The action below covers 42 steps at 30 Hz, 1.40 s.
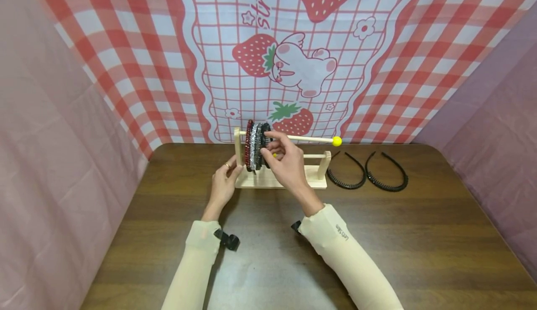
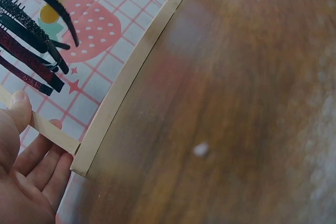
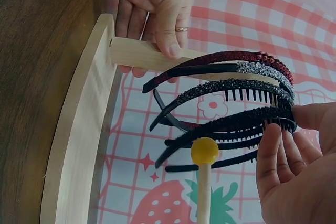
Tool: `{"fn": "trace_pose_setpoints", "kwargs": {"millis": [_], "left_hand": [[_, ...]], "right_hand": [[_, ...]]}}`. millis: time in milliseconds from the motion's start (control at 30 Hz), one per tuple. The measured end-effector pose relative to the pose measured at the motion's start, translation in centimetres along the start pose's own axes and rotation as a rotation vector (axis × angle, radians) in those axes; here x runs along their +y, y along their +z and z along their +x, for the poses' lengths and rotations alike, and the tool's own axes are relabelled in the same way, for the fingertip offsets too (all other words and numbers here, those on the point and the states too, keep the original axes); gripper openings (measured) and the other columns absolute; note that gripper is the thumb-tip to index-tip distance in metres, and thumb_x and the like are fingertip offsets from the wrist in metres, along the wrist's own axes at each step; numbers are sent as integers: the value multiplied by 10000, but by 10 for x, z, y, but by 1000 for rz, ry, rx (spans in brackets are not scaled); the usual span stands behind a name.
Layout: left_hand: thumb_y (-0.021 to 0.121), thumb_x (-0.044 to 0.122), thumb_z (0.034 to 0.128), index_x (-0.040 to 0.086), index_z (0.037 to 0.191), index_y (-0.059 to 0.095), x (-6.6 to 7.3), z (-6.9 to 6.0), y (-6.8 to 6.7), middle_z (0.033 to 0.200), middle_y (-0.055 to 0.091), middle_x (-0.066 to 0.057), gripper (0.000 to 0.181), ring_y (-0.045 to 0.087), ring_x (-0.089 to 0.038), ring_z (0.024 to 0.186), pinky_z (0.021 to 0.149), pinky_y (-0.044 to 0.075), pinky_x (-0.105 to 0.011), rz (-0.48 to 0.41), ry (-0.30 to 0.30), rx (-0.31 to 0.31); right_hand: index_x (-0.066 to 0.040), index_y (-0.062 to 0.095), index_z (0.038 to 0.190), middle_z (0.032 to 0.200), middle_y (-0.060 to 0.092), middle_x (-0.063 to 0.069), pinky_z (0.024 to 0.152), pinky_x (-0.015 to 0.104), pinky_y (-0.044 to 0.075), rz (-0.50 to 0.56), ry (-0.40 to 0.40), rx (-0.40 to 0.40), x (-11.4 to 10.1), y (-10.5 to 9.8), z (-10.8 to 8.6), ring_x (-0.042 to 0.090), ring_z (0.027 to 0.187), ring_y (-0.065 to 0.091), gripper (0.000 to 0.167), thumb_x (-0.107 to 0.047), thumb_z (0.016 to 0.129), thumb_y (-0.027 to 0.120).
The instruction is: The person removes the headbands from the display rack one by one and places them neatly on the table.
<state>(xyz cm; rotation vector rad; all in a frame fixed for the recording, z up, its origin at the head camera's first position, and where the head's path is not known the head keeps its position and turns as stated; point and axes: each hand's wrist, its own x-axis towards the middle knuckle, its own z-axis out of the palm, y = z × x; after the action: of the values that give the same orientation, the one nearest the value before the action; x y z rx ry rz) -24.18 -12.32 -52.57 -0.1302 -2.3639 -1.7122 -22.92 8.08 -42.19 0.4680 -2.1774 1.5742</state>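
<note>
A small wooden stand (image 1: 314, 175) carries several headbands side by side near its left end. From the left come a dark red headband (image 3: 220, 57), a silver one (image 3: 260, 70), a dark grey glittery one (image 3: 210, 87) and a black one (image 3: 231, 120). My right hand (image 1: 287, 163) pinches the black headband between thumb and fingers, at its toothed top part. The left hand (image 1: 224, 184) holds the stand's left upright (image 2: 55, 134), thumb on one side and fingers behind. The headbands' lower ends hang free in the right wrist view.
Two black toothed headbands (image 1: 346, 186) lie on the brown table (image 1: 432, 235) right of the stand. The upper rod's yellow ball (image 1: 337, 141) sticks out to the right. A strawberry-print cloth (image 1: 302, 67) hangs behind the table.
</note>
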Motion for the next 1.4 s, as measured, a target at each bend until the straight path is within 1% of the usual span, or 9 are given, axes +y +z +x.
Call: {"fn": "trace_pose_setpoints", "kwargs": {"millis": [333, 667, 967, 1000, 1133, 1200, 1233, 1333, 1400], "left_hand": [[721, 202, 1099, 22, 1549, 629, 1, -1, 1, 1421, 723, -230, 493, 730, -425, 1270, 1153, 545, -548, 1, -4, 2], [720, 202, 1100, 24, 1550, 629, 2, -2, 1, 1411, 729, -227, 493, 732, -419, 1267, 1162, 537, -545, -5, -6, 0], [707, 188, 1106, 26, 1536, 646, -3, -1, 2, 1390, 741, -223, 463, 742, -429, 1242, 1124, 557, -570, -1, 30, 9], [719, 219, 1102, 45, 1528, 662, -7, 0, 2, 1370, 758, -205, 464, 756, -403, 1223, 1115, 569, -539, -13, 48, 15], [724, 283, 1099, 71, 1523, 675, -11, 1, 1, 1331, 778, -193, 477, 770, -390, 1193, 1098, 577, -543, -33, 86, 16], [741, 339, 1089, 97, 1510, 694, -26, 6, 3, 1305, 796, -166, 489, 788, -339, 1160, 1068, 599, -475, -34, 107, 18], [736, 338, 1092, 92, 1517, 687, -25, 6, 3, 1314, 790, -176, 494, 783, -353, 1170, 1070, 598, -494, -33, 99, 15], [737, 416, 1084, 133, 1505, 708, -39, 12, 6, 1292, 810, -118, 508, 796, -262, 1137, 1015, 616, -376, -13, 103, 27], [730, 415, 1087, 123, 1511, 700, -35, 11, 5, 1303, 804, -131, 516, 793, -286, 1147, 1021, 619, -400, -10, 94, 26]], "right_hand": [[-15, 737, 1375, 990, 789, 183, 723, 256, 634, 17, -9, 22, 1, 0, -1, 273, 820, 739, 431, 46, 957, 824], [11, 723, 1387, 994, 759, 204, 755, 179, 622, 52, -17, 36, -2, -3, -1, 288, 820, 733, 433, 79, 966, 797], [16, 737, 1365, 982, 762, 204, 723, 160, 599, 90, -40, 63, 0, -6, -1, 166, 800, 693, 404, 81, 970, 785], [18, 736, 1364, 983, 762, 205, 723, 159, 599, 95, -40, 64, 0, -6, -1, 147, 803, 689, 405, 84, 968, 784], [25, 732, 1367, 981, 759, 216, 712, 155, 593, 113, -37, 73, 0, -9, -2, 105, 795, 672, 425, 110, 953, 781], [36, 729, 1368, 988, 760, 223, 710, 152, 591, 119, -34, 77, -1, -10, -2, 94, 791, 668, 420, 110, 957, 777], [38, 728, 1369, 989, 760, 226, 706, 152, 590, 124, -33, 78, -1, -11, -2, 91, 787, 667, 419, 108, 958, 775], [38, 729, 1375, 997, 762, 231, 703, 150, 582, 134, -32, 83, -3, -13, -2, 81, 789, 666, 410, 92, 970, 773], [35, 730, 1378, 1000, 761, 233, 700, 150, 579, 142, -34, 85, -5, -15, -2, 76, 793, 665, 407, 84, 977, 772]]}}
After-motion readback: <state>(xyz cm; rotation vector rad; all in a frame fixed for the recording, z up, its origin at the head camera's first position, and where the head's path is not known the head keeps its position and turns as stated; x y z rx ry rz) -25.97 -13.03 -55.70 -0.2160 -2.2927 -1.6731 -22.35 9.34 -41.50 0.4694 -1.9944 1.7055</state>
